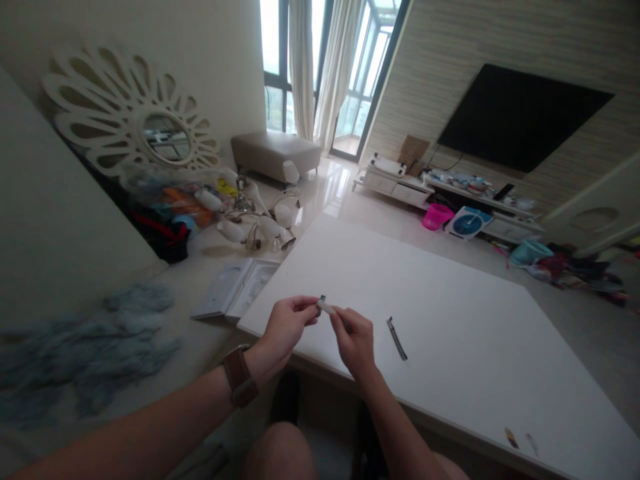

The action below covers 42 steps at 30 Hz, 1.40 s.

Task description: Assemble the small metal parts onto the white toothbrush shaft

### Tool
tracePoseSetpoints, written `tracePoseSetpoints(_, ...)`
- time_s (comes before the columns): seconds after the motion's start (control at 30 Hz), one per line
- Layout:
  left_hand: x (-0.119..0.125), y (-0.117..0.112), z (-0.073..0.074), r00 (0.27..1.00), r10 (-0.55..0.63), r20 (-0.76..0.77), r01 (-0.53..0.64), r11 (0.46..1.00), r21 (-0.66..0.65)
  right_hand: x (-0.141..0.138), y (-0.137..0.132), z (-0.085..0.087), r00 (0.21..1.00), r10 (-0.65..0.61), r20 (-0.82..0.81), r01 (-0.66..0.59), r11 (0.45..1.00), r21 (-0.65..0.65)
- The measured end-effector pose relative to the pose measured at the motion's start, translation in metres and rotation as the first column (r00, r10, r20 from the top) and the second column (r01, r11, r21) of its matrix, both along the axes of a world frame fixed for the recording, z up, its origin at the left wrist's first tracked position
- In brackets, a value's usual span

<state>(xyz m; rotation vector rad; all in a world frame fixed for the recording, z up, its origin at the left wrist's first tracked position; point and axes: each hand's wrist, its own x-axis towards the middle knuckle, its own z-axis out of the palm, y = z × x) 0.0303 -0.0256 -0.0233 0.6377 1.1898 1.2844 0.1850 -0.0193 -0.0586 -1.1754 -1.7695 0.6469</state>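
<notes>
Above the near edge of the white table (450, 307), my left hand (287, 327) pinches a small dark piece with a greenish tip (323, 297). Between the thumb and finger of my right hand (354, 337) is a short, pale, flat stick (325, 307), its tip against the dark piece. The fingers partly cover both, and their exact kind is too small to make out. Right of my hands, a slim dark metal tool (397, 340) with a hooked end lies on the table. A brown watch strap circles my left wrist.
Near the table's right front edge lie a small brown-and-yellow piece (511, 437) and a pale, clear-looking piece (532, 443). An open white box (240, 288) is beside the table's left corner. Beyond it, a chandelier (260, 217) rests on the floor.
</notes>
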Motion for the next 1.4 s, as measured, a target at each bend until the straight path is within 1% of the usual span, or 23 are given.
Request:
tracePoseSetpoints(0.07,-0.0001,0.0006,-0.0008,1.0,0.007,0.02,-0.007,1.0,0.0,-0.0006,-0.0006,-0.0005,1.0,0.022,-0.003,-0.022,1.0,-0.006)
tracePoseSetpoints(0.17,-0.0004,0.0016,-0.002,1.0,-0.007,0.016,0.007,1.0,0.014,0.0014,-0.0003,-0.0018,0.996,-0.074,-0.043,0.074,0.997,0.012)
tracePoseSetpoints(0.2,-0.0005,0.0018,-0.0024,1.0,-0.008,0.017,0.008,1.0,0.012,0.0021,-0.0003,-0.0021,0.996,-0.078,-0.041,0.079,0.997,0.012)
tracePoseSetpoints(0.33,-0.0004,0.0015,-0.0036,0.998,0.012,0.056,-0.011,1.0,-0.015,0.0013,-0.0015,-0.0014,0.999,0.037,-0.002,-0.037,0.999,-0.026)
tracePoseSetpoints(0.37,-0.0001,0.0012,-0.0039,0.998,0.011,0.06,-0.01,1.0,-0.015,0.0005,-0.0017,-0.0008,0.999,0.031,-0.017,-0.031,0.999,-0.026)
tracePoseSetpoints(0.47,0.0006,0.0008,-0.0045,0.999,0.003,0.042,-0.003,1.0,0.002,-0.0011,-0.0012,0.0002,0.995,-0.059,-0.08,0.059,0.998,-0.004)
tracePoseSetpoints(0.5,0.0007,0.0007,-0.0046,0.999,0.002,0.038,-0.002,1.0,0.003,-0.001,-0.0008,0.0001,0.995,-0.064,-0.079,0.065,0.998,-0.002)
tracePoseSetpoints(0.63,0.0001,0.0003,-0.0035,0.999,-0.004,0.054,0.004,1.0,-0.006,0.0012,0.0004,-0.0011,0.999,-0.003,-0.046,0.002,1.0,-0.024)
tracePoseSetpoints(0.77,-0.0008,-0.0003,-0.0022,0.999,-0.038,0.007,0.037,0.999,0.023,0.0011,0.0011,0.001,0.994,-0.058,-0.096,0.056,0.998,-0.026)
tracePoseSetpoints(0.87,-0.0011,-0.0004,-0.0028,0.999,-0.032,0.026,0.032,0.999,0.011,-0.0014,-0.0001,0.0033,0.998,0.025,-0.055,-0.027,0.999,-0.04)
tracePoseSetpoints(0.9,-0.0011,-0.0003,-0.0032,0.999,-0.032,0.034,0.031,0.999,0.004,-0.002,-0.0005,0.0036,0.997,0.036,-0.065,-0.039,0.998,-0.048)
tracePoseSetpoints(1.03,-0.0018,-0.0005,-0.0048,0.999,-0.05,0.023,0.05,0.999,0.001,-0.001,-0.0009,0.0024,0.991,-0.054,-0.121,0.047,0.997,-0.062)
tracePoseSetpoints(1.07,-0.0021,-0.0006,-0.0051,0.999,-0.051,0.019,0.051,0.999,-0.001,-0.0004,-0.0008,0.0018,0.993,-0.054,-0.106,0.048,0.997,-0.062)
tracePoseSetpoints(1.13,-0.0026,-0.0007,-0.0057,0.999,-0.045,0.021,0.045,0.999,-0.008,0.0001,-0.0006,0.0008,0.998,-0.008,-0.068,0.003,0.998,-0.065)
tracePoseSetpoints(1.2,-0.003,-0.0005,-0.0058,0.999,-0.042,0.026,0.042,0.999,-0.009,-0.0003,-0.0004,0.0002,0.996,0.012,-0.09,-0.018,0.997,-0.07)
tracePoseSetpoints(1.27,-0.0031,-0.0001,-0.0053,0.999,-0.034,0.027,0.035,0.999,-0.008,-0.0009,0.0,-0.0002,0.991,-0.029,-0.134,0.019,0.997,-0.073)
tracePoseSetpoints(1.33,-0.003,0.0005,-0.0044,0.999,-0.021,0.034,0.022,1.0,-0.014,-0.001,0.0006,-0.0009,0.989,-0.069,-0.134,0.059,0.996,-0.074)
tracePoseSetpoints(1.4,-0.0029,0.0009,-0.0033,0.999,0.002,0.047,0.0,1.0,-0.03,-0.0005,0.0009,-0.0015,0.994,-0.042,-0.099,0.034,0.997,-0.074)
